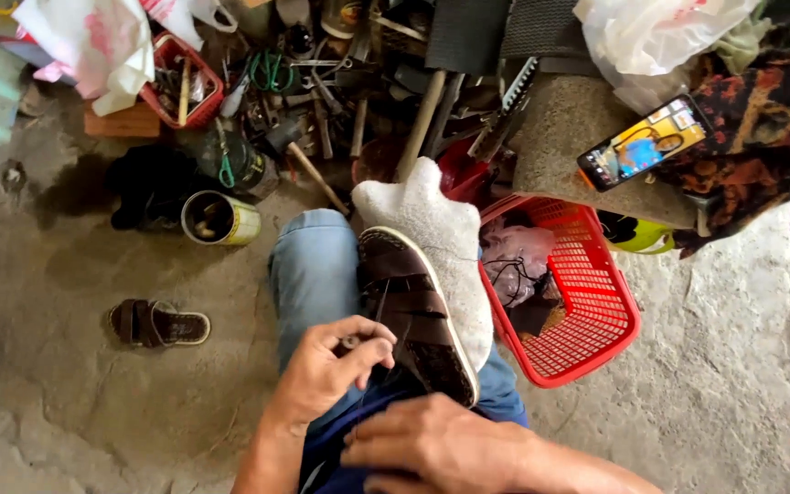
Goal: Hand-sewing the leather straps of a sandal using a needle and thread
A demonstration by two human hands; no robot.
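**Brown sandal held on the knee, both hands close in**

The right hand [432, 444] lies nearest the camera, fingers loosely curled and flat on the lap, gripping nothing visible. Just above it, the left hand [336, 366] pinches a small dark tool [351, 344] against the heel end of a brown sandal [418, 311]. The sandal rests sole-down on a white cloth [432, 220] over the person's jeans-clad knee [313, 265]. A red basket [578, 302] stands just beside the leg; a matching sandal [159, 323] lies well apart on the concrete floor [66, 384].
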